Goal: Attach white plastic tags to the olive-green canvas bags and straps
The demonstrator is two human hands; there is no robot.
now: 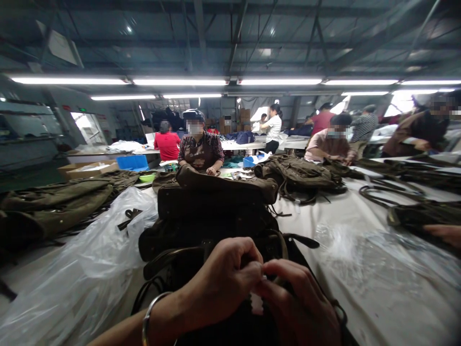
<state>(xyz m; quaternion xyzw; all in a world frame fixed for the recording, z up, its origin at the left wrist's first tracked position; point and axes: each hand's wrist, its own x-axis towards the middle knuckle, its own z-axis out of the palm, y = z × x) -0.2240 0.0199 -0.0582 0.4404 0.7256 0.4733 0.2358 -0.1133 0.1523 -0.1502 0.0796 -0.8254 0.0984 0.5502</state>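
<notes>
My left hand (225,271), with a metal bangle on its wrist, meets my right hand (300,288) at the fingertips. Both are closed in a pinch around a small white piece (257,303) that looks like a paper or cloth label. Its lower end hangs below the fingers, while the rest is hidden between them. Under and in front of the hands lies a dark olive fabric bag (212,202) with leather-like straps. One strap (302,240) sticks out to its right.
Clear plastic bags lie left (104,240) and right (374,264). More olive bags (298,173) cover the long white table (334,211). A green bowl (147,178) and a blue box (132,162) stand farther back. A co-worker (200,144) faces me across the table; another person's hand (444,234) shows at right.
</notes>
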